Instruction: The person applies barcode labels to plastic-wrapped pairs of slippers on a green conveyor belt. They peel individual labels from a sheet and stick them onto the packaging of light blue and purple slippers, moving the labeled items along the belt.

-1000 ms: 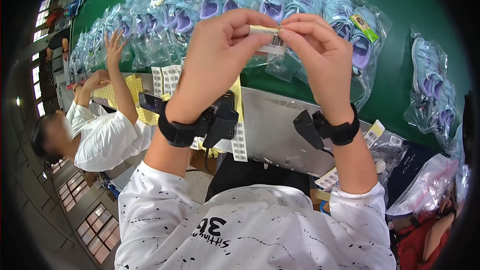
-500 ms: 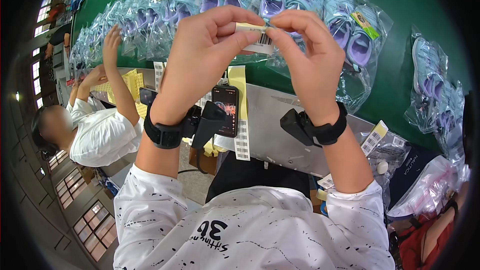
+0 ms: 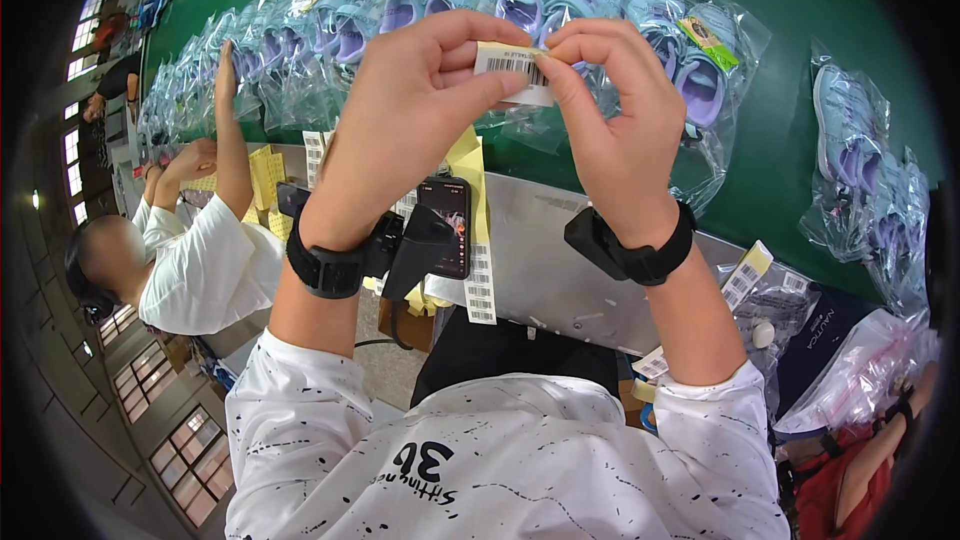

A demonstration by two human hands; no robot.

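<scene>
Between my hands, in front of the bagged shoes, is a small white barcode label (image 3: 497,60). My left hand (image 3: 408,125) pinches it between thumb and fingers. My right hand (image 3: 628,125) is closed too, its thumb and fingertips pressed together at the label's right edge. Whether a backing lies behind the label is hidden by my fingers. Just beyond my hands stands a row of light blue shoes with lilac linings in clear plastic bags; the nearest pair (image 3: 697,88) on the right carries a green and yellow tag.
A phone (image 3: 455,220) and strips of barcode labels (image 3: 480,285) lie along the metal edge (image 3: 530,240) of the green table (image 3: 770,20). More bagged shoes (image 3: 850,130) stand at the right. To the left, a co-worker in a white shirt (image 3: 205,275) reaches over the table.
The label has tilted and shifted slightly left, showing more of its barcode. My grips stay much the same. The co-worker's raised hand has moved a little.
</scene>
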